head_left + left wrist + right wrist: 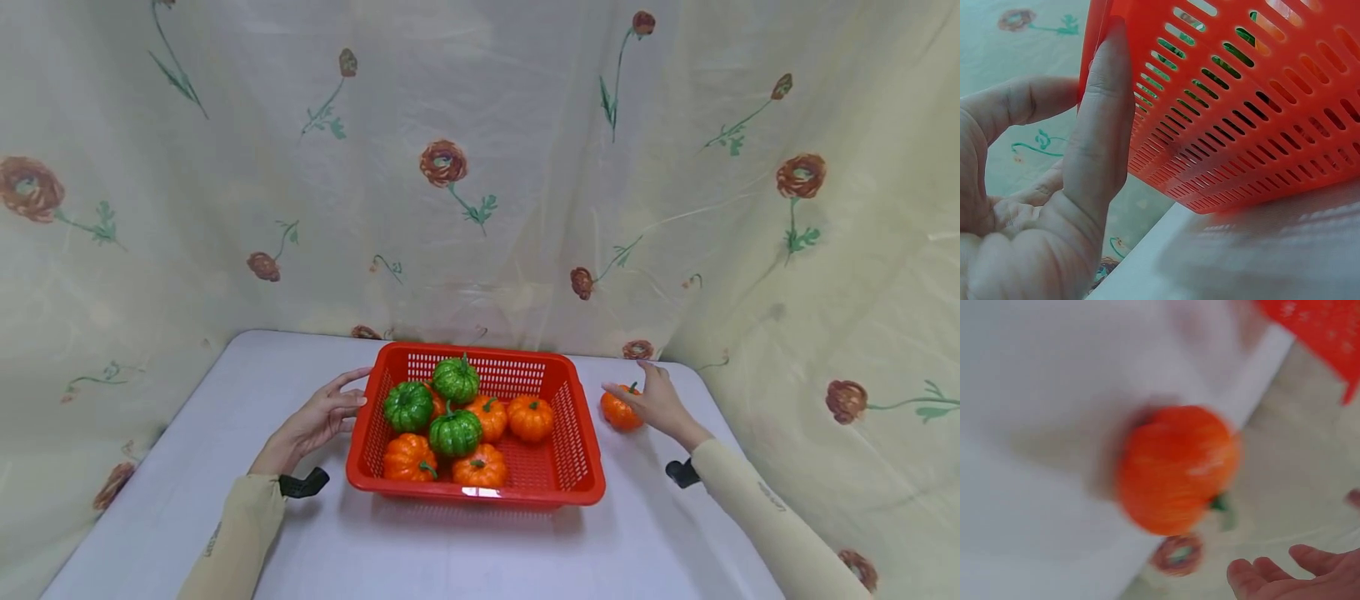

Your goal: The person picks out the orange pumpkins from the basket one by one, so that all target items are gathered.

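Observation:
A red plastic basket [472, 495] with slotted walls stands on the table, holding several small orange pumpkins [531, 418] and 3 green ones [455, 433]. At the basket's left side, my left hand [318, 419] holds the rim; the left wrist view shows its thumb [1100, 119] against the outer wall and a finger at the rim's edge. To the right of the basket, one orange pumpkin [619, 410] with a green stem lies on the table. My right hand [663, 404] is over and beside this pumpkin, fingers spread, with a visible gap in the right wrist view.
The white-covered table [315, 550] runs back to a floral curtain [517, 208], which also hangs along both sides. A black strap mount [303, 483] sits on the left wrist, another [682, 473] on the right.

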A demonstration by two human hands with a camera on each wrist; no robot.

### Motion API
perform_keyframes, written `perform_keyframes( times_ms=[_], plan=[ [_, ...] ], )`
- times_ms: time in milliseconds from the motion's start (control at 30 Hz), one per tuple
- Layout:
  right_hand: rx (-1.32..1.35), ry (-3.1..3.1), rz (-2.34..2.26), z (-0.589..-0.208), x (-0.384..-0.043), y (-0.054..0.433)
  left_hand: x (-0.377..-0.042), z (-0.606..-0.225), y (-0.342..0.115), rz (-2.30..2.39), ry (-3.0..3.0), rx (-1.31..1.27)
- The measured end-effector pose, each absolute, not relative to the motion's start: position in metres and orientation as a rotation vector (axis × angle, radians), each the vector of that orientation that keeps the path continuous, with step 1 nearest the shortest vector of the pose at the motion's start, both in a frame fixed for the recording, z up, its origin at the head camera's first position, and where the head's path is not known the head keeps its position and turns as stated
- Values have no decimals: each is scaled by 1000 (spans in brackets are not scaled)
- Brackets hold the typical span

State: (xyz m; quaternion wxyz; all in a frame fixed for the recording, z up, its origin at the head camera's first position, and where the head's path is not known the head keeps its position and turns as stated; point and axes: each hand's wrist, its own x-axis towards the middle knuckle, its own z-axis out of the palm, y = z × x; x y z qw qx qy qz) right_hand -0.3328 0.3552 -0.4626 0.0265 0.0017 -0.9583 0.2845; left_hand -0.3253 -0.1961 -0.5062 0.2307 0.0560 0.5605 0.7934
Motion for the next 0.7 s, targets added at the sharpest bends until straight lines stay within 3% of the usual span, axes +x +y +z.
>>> perform_keyframes(
  times_ms=[333, 700],
  plan=[
    [239, -2990, 979, -409, -320, 311, -324, -504, -195, 2176, 1564, 149],
    [445, -3036, 1084, -393, -313, 281, -324, -506, -196, 2178, 1575, 136]
  ],
)
